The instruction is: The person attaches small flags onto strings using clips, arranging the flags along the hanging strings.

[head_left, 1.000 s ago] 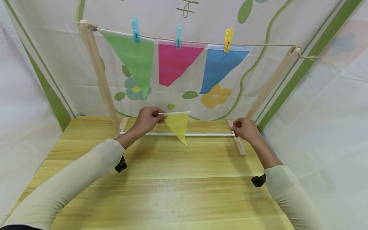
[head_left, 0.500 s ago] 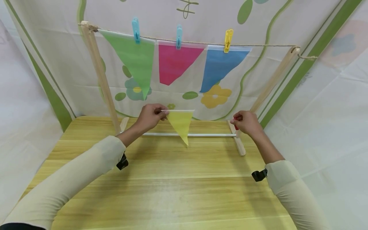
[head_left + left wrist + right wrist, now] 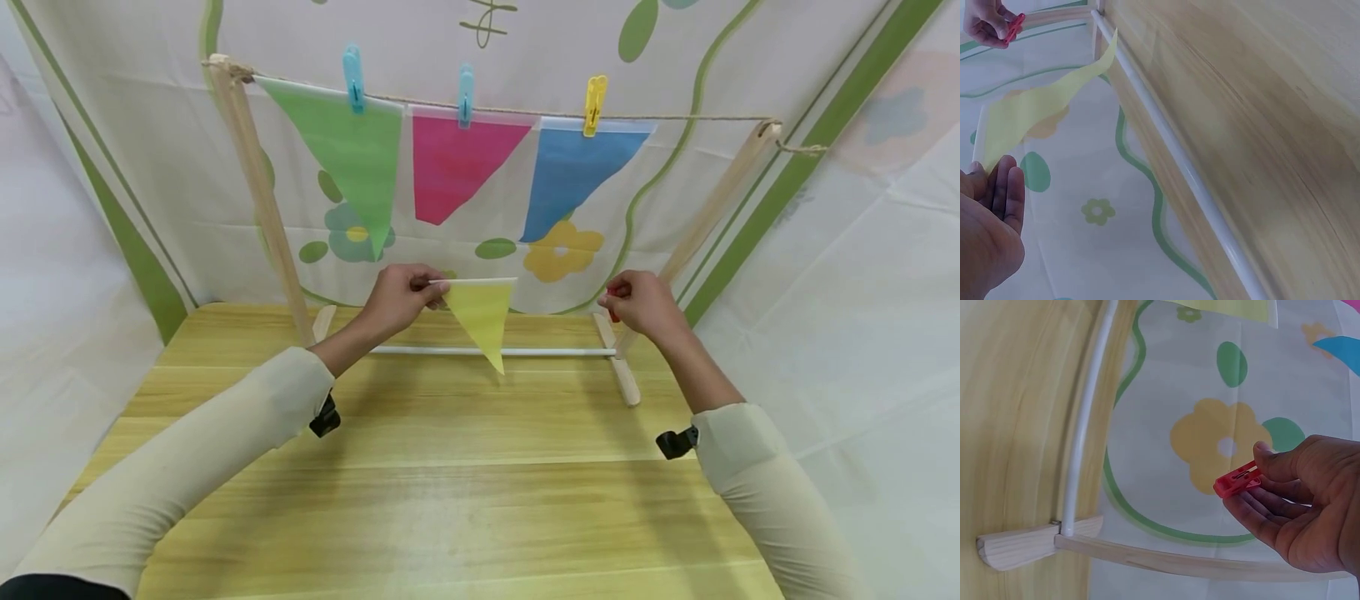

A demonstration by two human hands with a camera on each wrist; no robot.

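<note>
My left hand (image 3: 405,296) pinches a yellow triangular flag (image 3: 483,312) by the left end of its white top edge; the flag hangs point down in front of the white rod. In the left wrist view the flag (image 3: 1029,112) curves away from the fingers. At the right, my right hand (image 3: 641,304) holds a red clothespin (image 3: 1238,481) between thumb and fingers, near the right post. Above both hands a twine line (image 3: 712,118) carries a green flag (image 3: 345,150), a pink flag (image 3: 461,158) and a blue flag (image 3: 581,171), hung with clothespins.
Two blue clothespins and a yellow clothespin (image 3: 595,107) grip the line. Wooden posts (image 3: 262,200) stand at both ends, joined low down by a white rod (image 3: 558,352). Behind hangs a flower-printed cloth (image 3: 480,42); below lies a wood-grain table (image 3: 480,500).
My left hand has moved up and to the right with the yellow flag. My right hand, with the red clothespin, has risen from near the foot of the right post.
</note>
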